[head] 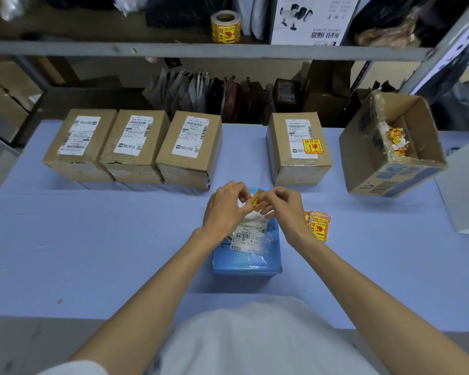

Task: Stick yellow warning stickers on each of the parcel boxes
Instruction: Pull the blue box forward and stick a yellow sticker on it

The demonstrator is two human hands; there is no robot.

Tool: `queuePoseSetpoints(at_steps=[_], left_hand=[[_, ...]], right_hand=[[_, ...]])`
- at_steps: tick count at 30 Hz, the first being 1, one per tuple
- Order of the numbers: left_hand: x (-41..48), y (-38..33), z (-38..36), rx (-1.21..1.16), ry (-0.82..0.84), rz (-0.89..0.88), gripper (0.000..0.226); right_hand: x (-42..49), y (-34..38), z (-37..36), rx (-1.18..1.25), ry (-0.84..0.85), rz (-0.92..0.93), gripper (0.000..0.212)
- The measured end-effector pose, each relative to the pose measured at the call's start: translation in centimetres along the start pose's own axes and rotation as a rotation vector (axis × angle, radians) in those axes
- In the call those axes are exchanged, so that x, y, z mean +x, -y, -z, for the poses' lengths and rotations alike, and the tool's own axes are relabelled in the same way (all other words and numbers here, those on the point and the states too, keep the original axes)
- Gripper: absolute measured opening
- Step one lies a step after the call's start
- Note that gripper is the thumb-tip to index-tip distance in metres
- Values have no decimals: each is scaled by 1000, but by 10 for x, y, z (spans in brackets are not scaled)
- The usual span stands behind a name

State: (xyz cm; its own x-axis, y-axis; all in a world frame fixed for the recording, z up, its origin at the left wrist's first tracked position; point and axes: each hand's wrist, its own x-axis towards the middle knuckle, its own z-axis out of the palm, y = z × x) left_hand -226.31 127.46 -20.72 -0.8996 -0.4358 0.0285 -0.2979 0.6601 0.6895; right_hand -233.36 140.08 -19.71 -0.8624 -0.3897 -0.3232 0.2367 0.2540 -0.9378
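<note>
A pale blue tabletop [92, 253] runs from the person's body out to a grey metal shelf [119, 48], which carries a roll of yellow stickers [225, 27] and dark bags; more bags and cartons crowd the space under it. Along the far edge three brown parcel boxes [132, 147] stand touching side by side, with white shipping labels but no yellow marks. A gap to their right is a fourth brown box [299, 150], which bears a yellow warning sticker [312, 146] at its label's corner. An open carton [368, 158] holding sticker scraps stands tilted near the right edge, and a white block [466, 190] is beside it. In the near middle lies a blue parcel [247, 262] with a crumpled white label. Above its far end the left hand [225, 209] and right hand [284, 209] meet, each pinching a single yellow sticker [257, 201] between curled fingertips. A loose stack of stickers [319, 226] lies just beside the right wrist. The broad left half of the cloth in front of the boxes is open — so is the strip along the near edge.
</note>
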Motion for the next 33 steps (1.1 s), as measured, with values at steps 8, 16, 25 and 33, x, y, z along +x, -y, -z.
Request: queuePoseSetpoints(at_steps=[8, 16, 25, 33], left_hand=[[-2, 5, 5, -603, 33, 315, 8], [-19, 8, -3, -668, 29, 429, 13], [-50, 10, -19, -655, 6, 575, 27], [-69, 1, -24, -427, 36, 504, 25]], right_hand=[[3, -7, 7, -101, -21, -13, 12], [-11, -12, 5, -74, -63, 21, 6], [-33, -33, 15, -106, -42, -25, 8], [-50, -47, 22, -197, -50, -37, 5]])
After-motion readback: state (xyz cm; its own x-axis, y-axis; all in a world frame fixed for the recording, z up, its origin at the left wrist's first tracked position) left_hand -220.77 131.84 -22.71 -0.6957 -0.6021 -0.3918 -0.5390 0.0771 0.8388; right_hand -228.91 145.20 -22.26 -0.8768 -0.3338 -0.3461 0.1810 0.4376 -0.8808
